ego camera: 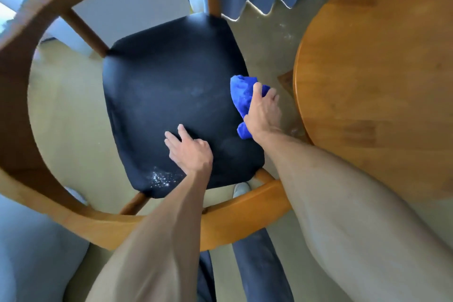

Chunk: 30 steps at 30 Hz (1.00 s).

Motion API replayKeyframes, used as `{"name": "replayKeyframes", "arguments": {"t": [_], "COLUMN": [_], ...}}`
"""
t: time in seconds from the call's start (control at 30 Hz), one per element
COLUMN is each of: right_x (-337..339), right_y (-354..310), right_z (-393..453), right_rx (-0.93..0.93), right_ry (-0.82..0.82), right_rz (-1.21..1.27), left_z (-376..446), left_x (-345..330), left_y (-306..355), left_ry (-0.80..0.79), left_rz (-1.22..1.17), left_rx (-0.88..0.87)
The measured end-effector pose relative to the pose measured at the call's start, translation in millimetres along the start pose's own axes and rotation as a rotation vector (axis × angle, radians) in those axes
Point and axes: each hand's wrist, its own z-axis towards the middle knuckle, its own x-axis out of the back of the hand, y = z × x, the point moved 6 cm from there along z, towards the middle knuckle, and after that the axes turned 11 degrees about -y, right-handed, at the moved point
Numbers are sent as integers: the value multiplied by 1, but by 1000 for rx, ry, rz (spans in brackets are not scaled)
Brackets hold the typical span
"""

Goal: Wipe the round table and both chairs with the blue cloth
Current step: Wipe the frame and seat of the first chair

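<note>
The left hand [190, 152] is lying flat on the near part of the dark seat [171, 86], fingers fairly straight and holding nothing, apparently bracing the chair [31, 39]. Just nearer than that hand, white specks [160, 179] are showing on the seat's near edge. Further right, the right hand [263, 111] is gripping the bunched blue cloth [242, 95], fingers curled over it, pressing it at the seat's right edge. Right of that, the round table [382, 76] is standing just beside the chair, its wooden top bare.

Judging by this, the seat of one chair is being wiped; a second chair is not in view. The next move is probably calling for the cloth to sweep back leftward and nearer, over the speckled patch, while the left hand is shifting clear.
</note>
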Motion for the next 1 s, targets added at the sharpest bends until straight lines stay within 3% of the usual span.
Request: {"name": "replayKeyframes", "arguments": {"t": [0.1,0.37,0.5,0.7,0.87,1.0], "right_x": [-1,0,0,-36,-104,-120], "right_y": [9,-17,-32,-84,-148,-168], "right_z": [8,34,23,-46,-122,-143], "right_rx": [63,51,26,316,521,507], "right_ry": [14,-37,-115,-176,-412,-402], "right_rz": [-25,222,129,-80,49,21], "left_z": [2,20,13,13,1,-5], "left_x": [-2,22,45,79,94,117], "left_y": [23,27,1,-43,-62,-83], "left_ry": [-12,27,21,55,30,36], "left_rz": [33,76,78,-47,-65,-129], "left_rx": [-60,-54,-53,71,32,35]}}
